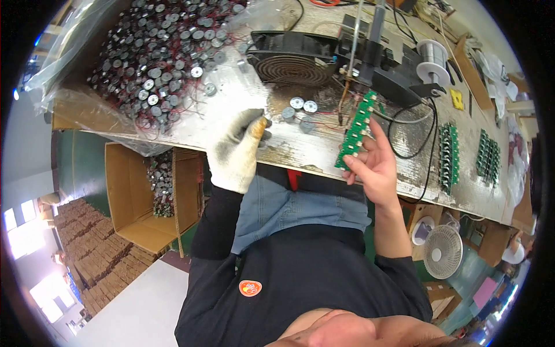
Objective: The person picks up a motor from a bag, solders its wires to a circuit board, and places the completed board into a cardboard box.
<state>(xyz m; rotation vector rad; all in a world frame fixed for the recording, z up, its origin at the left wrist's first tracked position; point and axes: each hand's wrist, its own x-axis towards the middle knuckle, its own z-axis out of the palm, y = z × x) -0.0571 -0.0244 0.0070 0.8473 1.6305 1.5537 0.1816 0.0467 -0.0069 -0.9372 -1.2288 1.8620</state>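
Note:
My right hand is bare and grips the lower end of a long green circuit board strip, tilted above the table with small pale parts along it. A white work glove with grey fingertips and a brown-stained thumb covers my left hand. Its fingers are curled in over the table's front edge; whatever they may hold is hidden. Several small round metal parts with red wires lie between my hands. Just left of the board's upper end, a thin copper-coloured rod points down on a stand.
A big heap of round wired parts fills the table's left side. Behind stand a black fan and a solder wire spool. A black cable loops right of my hand, before stacked green boards. An open carton stands lower left.

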